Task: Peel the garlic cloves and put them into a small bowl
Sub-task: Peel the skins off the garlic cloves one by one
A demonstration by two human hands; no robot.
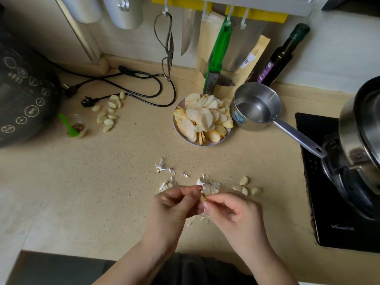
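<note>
Beige countertop (102, 182): left hand (174, 204) and right hand (236, 212) both pinch 1 garlic clove (203, 197); slick skin could let it slip.

Soft, even light falls with faint shadows. The saucepan (255, 105) glints. Edges bend outward; the hands look slightly blurred.

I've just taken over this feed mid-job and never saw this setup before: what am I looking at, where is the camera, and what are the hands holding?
One camera, worn on a person's head, looks down at a kitchen counter. There is no robot, only two bare hands. The left hand and right hand pinch one garlic clove between them. Torn skins lie just beyond. Loose cloves lie right of the hands and in a pile at far left. A plate of fruit slices and a small saucepan stand behind.
</note>
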